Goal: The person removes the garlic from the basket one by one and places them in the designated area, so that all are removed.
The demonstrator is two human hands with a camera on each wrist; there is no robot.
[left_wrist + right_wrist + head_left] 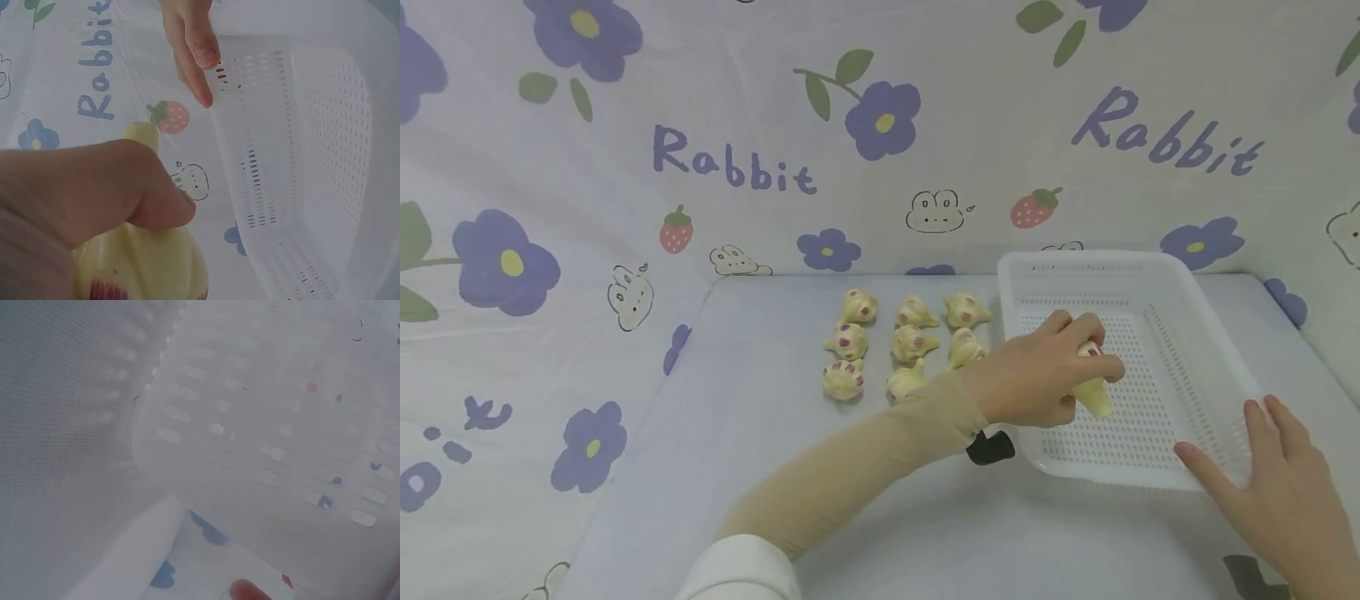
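In the head view, my left hand [1045, 371] grips a pale yellow garlic bulb [1093, 398] with purple patches, above the white perforated basket [1206, 333]. The left wrist view shows the thumb laid across this garlic bulb [140, 259], the stem end jutting past it. My right hand [1288, 475] rests at the basket's near right corner with fingers extended, thumb apart from the others. Its fingertip [250, 590] appears at the bottom of the right wrist view. Several similar garlic bulbs [913, 343] lie in rows on the table, left of the basket.
A pale table [715, 467] lies beneath everything. Behind and beside it hangs a white cloth [865, 208] printed with purple flowers, rabbits and strawberries. A dark patch [991, 448] shows beneath my left wrist, and another dark patch [1251, 575] is below my right hand.
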